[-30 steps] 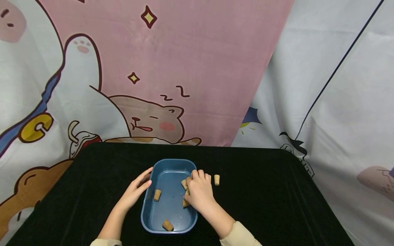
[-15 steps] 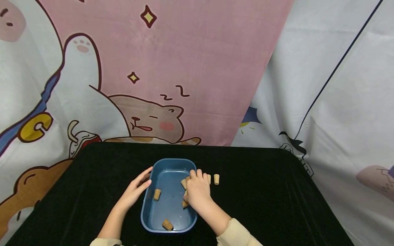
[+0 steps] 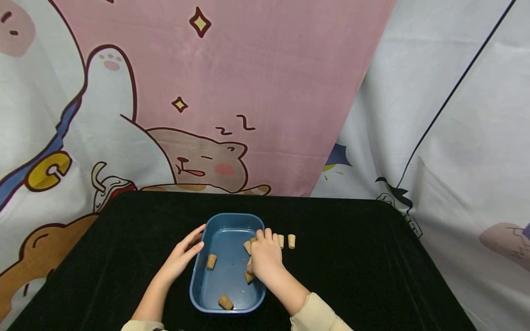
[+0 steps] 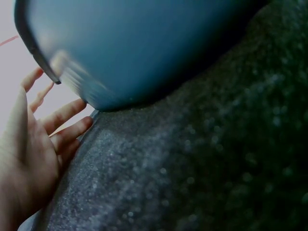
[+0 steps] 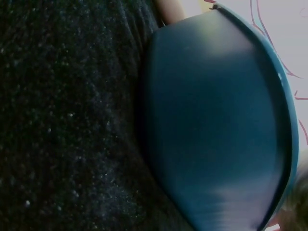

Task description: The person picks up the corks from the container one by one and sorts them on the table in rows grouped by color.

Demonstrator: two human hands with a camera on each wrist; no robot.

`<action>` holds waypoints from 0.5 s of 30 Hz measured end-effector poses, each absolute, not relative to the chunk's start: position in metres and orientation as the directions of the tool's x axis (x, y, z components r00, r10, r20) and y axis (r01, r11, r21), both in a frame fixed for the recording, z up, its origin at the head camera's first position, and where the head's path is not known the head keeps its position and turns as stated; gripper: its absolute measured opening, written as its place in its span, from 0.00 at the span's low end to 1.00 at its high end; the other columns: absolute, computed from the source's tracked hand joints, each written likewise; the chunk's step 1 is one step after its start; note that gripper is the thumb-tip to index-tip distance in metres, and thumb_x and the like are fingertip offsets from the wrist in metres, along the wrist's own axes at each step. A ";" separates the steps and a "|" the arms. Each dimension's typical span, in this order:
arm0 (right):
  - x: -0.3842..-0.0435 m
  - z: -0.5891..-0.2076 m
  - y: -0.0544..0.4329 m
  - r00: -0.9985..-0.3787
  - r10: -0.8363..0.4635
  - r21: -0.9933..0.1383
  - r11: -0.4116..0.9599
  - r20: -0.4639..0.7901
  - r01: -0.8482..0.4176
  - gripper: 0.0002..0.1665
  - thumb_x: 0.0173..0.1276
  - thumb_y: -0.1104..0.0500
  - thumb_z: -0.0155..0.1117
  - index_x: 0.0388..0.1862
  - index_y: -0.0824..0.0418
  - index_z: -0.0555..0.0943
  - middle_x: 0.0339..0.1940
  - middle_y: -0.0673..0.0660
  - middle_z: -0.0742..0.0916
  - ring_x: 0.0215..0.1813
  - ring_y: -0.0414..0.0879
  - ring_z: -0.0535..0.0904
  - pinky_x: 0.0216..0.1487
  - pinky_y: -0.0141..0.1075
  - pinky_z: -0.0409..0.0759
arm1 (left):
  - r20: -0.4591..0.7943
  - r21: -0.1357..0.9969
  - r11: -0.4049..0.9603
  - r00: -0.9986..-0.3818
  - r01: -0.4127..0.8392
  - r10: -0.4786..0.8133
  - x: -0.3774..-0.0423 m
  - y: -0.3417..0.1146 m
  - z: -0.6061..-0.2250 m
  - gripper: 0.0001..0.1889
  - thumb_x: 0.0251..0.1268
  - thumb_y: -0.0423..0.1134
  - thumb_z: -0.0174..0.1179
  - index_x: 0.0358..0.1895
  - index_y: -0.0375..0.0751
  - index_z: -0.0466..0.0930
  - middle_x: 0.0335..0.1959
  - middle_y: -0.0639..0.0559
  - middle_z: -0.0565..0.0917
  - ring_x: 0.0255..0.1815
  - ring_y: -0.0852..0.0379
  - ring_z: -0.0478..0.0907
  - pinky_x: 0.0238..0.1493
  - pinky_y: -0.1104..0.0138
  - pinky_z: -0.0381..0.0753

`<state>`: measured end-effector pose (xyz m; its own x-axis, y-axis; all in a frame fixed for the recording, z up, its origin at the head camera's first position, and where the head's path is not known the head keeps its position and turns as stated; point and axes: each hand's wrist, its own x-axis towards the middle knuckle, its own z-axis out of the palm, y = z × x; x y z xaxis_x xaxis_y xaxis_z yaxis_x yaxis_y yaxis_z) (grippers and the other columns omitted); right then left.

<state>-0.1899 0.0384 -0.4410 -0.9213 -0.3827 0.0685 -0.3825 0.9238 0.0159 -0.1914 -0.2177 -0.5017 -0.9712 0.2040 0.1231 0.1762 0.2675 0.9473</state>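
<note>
While I watch from my remote seat, the blue tray (image 3: 230, 280) sits on the bench (image 3: 352, 266), close to its far edge and roughly midway between its left and right edges; a black cloth covers the bench top. The person's left grip (image 3: 181, 254) is at the tray's left rim, fingers spread apart and loosely extended, fingertips right by the outer wall in my left wrist feed; I read it as clamped on nothing. The right grip (image 3: 266, 253) is bent over the tray's right rim, fingers curled downward; I cannot tell whether a cork is pinched there, since the back of the hand hides the fingertips and my right wrist feed shows mostly the tray's outer wall.

Inside the tray, one cork (image 3: 211, 262) is by the left wall; a darker cork (image 3: 225, 302) lies tilted by the near wall; a few more corks (image 3: 249, 277) are bunched along the right side, partly hidden by the hand; two pale corks (image 3: 291, 241) are on the bench just right of the tray, side by side; beyond the bench's far edge hangs a cartoon backdrop (image 3: 290, 92).
</note>
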 end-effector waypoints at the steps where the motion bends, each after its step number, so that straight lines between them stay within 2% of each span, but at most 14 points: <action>1: -0.190 -0.441 0.038 -0.923 -0.380 0.011 0.925 0.062 -0.380 0.28 0.36 0.41 0.80 0.30 0.60 0.85 0.38 0.56 0.76 0.43 0.51 0.65 0.40 0.41 0.65 | 0.121 0.948 0.265 -0.972 0.174 0.204 -0.191 -0.218 -0.502 0.27 0.74 0.44 0.50 0.73 0.49 0.59 0.68 0.36 0.66 0.66 0.36 0.64 0.60 0.42 0.67; 8: -0.190 -0.441 0.039 -0.929 -0.364 -0.030 0.930 0.060 -0.366 0.31 0.38 0.41 0.81 0.36 0.60 0.86 0.40 0.57 0.76 0.44 0.51 0.65 0.41 0.41 0.65 | 0.101 0.951 0.269 -0.974 0.154 0.202 -0.190 -0.217 -0.499 0.27 0.74 0.44 0.50 0.73 0.49 0.58 0.68 0.36 0.65 0.66 0.36 0.63 0.60 0.42 0.66; 15: -0.186 -0.439 0.044 -0.918 -0.372 -0.077 0.920 0.140 -0.385 0.25 0.40 0.43 0.79 0.32 0.58 0.85 0.37 0.54 0.74 0.44 0.51 0.65 0.43 0.43 0.66 | 0.087 0.952 0.269 -0.973 0.145 0.214 -0.185 -0.214 -0.484 0.27 0.74 0.40 0.50 0.73 0.41 0.57 0.68 0.31 0.64 0.66 0.32 0.62 0.59 0.41 0.66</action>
